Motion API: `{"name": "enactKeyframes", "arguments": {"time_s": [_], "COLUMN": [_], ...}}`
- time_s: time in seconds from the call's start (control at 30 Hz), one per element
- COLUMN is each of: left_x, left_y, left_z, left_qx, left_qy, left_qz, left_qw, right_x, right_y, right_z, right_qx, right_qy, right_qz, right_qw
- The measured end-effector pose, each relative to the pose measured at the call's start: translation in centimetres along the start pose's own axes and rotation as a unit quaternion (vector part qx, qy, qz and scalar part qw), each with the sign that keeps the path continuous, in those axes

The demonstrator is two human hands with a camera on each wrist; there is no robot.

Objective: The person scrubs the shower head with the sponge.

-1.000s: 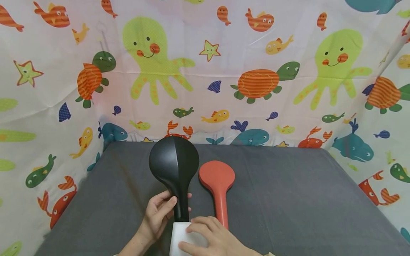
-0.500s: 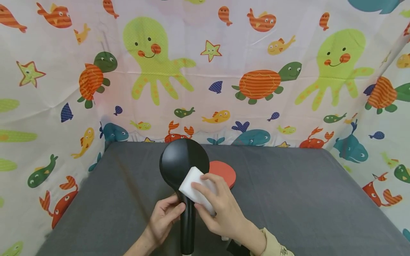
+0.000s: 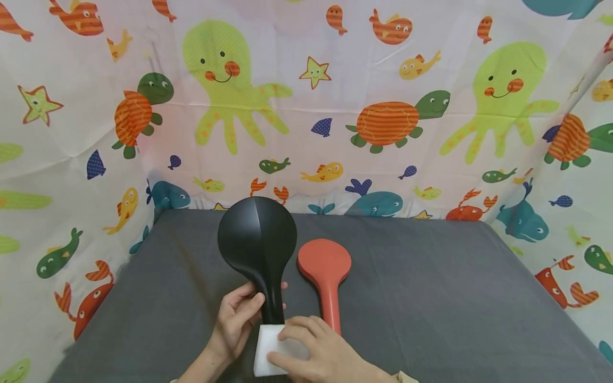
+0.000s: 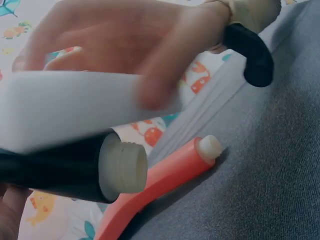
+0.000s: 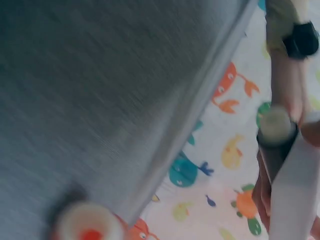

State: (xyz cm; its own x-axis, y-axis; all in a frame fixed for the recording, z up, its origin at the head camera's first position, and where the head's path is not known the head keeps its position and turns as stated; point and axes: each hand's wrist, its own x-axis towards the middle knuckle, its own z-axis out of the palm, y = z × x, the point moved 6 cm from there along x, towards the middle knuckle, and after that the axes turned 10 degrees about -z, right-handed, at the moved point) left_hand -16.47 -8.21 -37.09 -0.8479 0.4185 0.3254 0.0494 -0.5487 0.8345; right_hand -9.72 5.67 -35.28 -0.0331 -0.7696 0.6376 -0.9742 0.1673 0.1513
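A black hand-held shower head (image 3: 257, 234) is raised over the grey cloth, its round head up and its handle down. My left hand (image 3: 235, 318) grips its handle just below the head. My right hand (image 3: 320, 346) pinches a white sponge block (image 3: 269, 351) against the lower handle, which the block hides in the head view. At the handle's end, the left wrist view shows a pale threaded end (image 4: 131, 167) sticking out, with the sponge lying along the black handle. To the right, a red-orange shower head (image 3: 325, 261) of similar shape lies on the cloth.
Grey cloth (image 3: 431, 298) covers the table. A white curtain (image 3: 306, 127) printed with sea animals stands behind and along both sides. The red-orange handle lies close beside my right hand, its pale end showing in the left wrist view.
The sponge in my right hand went up to the black shower head's neck, then came back down the handle. The black shower head tipped right and returned left; my left hand kept its grip.
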Motion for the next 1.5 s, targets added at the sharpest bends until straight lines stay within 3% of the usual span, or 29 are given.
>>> {"name": "enactKeyframes", "arguments": {"time_s": [0.1,0.23,0.33,0.4,0.53,0.67,0.73,0.83,0.9,1.1,1.17,1.27,1.37,1.43,1.5], "left_x": [-0.1,-0.4,-0.5,-0.4,-0.3,-0.2,-0.2,-0.1,-0.1,-0.3,-0.4,-0.4,-0.4,-0.4,-0.4], "left_y": [-0.1,-0.5,-0.7,-0.6,-0.3,0.1,0.3,0.5,0.5,0.1,0.0,-0.1,-0.2,-0.3,-0.2], "left_z": [0.4,1.1,1.7,1.9,1.3,0.4,0.2,0.0,0.1,1.2,1.6,1.8,2.0,2.1,2.0], "left_qx": [-0.007,-0.024,-0.032,-0.037,-0.028,-0.017,-0.012,-0.01,-0.003,0.04,0.048,0.05,0.042,0.041,0.043], "left_qy": [-0.02,-0.044,-0.065,-0.073,-0.032,0.011,0.016,0.018,0.019,-0.03,-0.046,-0.054,-0.061,-0.066,-0.062], "left_qz": [0.005,-0.005,-0.011,-0.007,-0.005,0.0,0.005,0.01,0.015,0.034,0.038,0.04,0.037,0.037,0.039], "left_qw": [0.9998,0.9987,0.9973,0.9966,0.9991,0.9998,0.9998,0.9997,0.9997,0.9982,0.9971,0.9965,0.9966,0.9963,0.9964], "right_x": [0.7,1.6,2.0,1.8,0.9,-0.4,-1.1,-1.8,-1.9,-0.6,-0.4,-0.3,-0.3,-0.3,-0.3], "right_y": [1.5,4.1,5.4,5.5,4.0,2.4,1.9,1.9,2.1,4.1,4.9,6.2,7.1,7.2,6.9], "right_z": [-1.1,-2.6,-3.3,-3.3,-2.1,-0.4,0.2,0.6,0.6,-0.6,-1.1,-1.8,-2.2,-2.4,-2.2], "right_qx": [0.007,0.02,0.022,0.023,0.054,0.124,0.176,0.257,0.296,0.312,0.321,0.349,0.363,0.362,0.352], "right_qy": [0.053,0.128,0.16,0.171,0.172,0.121,0.091,0.064,0.072,0.183,0.224,0.271,0.294,0.292,0.272], "right_qz": [0.021,0.091,0.147,0.161,0.153,0.17,0.199,0.258,0.279,0.283,0.297,0.337,0.363,0.365,0.346], "right_qw": [0.998,0.987,0.976,0.972,0.972,0.97,0.96,0.929,0.911,0.888,0.871,0.831,0.806,0.806,0.826]}}
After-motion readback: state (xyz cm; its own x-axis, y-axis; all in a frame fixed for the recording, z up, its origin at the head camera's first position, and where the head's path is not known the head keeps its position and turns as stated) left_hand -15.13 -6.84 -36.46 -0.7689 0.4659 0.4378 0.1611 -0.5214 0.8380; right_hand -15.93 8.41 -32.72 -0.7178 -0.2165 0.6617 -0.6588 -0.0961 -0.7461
